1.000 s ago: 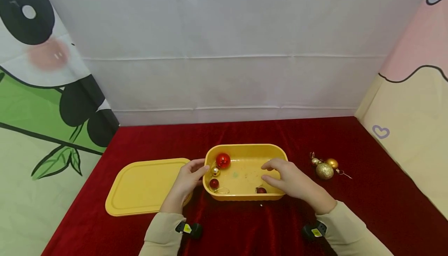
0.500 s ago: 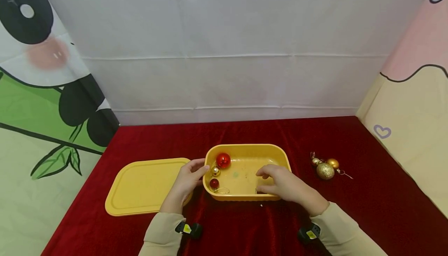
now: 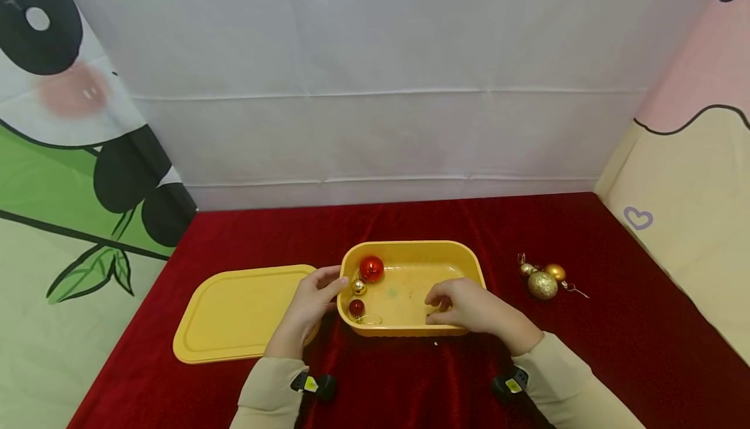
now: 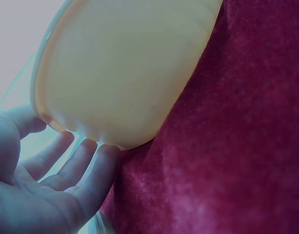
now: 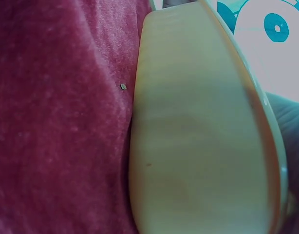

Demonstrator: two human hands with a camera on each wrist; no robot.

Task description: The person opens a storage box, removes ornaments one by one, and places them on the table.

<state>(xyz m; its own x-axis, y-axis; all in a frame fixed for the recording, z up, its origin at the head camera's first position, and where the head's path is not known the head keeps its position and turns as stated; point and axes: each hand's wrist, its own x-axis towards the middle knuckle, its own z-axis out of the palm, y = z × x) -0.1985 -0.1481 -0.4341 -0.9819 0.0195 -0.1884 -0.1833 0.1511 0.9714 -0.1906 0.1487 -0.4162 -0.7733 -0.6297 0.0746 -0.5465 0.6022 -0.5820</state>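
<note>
A yellow plastic box [image 3: 404,331] stands on the cloth with its inside facing up. My left hand [image 3: 312,299] grips its left end, thumb over the rim and fingertips against the outer wall, as the left wrist view also shows. Over the front right rim reaches my right hand [image 3: 469,305], its thumb and fingers curled together round a small dark red Christmas ball, which they mostly hide. Along the box's left side lie a shiny red Christmas ball [image 3: 372,268], a small gold one [image 3: 358,286] and a dark red one [image 3: 356,307] with a gold string loop.
A yellow lid [image 3: 240,315] lies flat left of the box, partly behind my left hand. Right of the box rest a glittery gold ball [image 3: 542,285], a smooth gold ball [image 3: 555,272] and a smaller one [image 3: 526,269]. Red velvet cloth [image 3: 398,390] covers the table.
My right hand has moved left and down inside the box, and its fingers have closed in over the dark red ball, which was in plain view before. My left hand keeps its hold.
</note>
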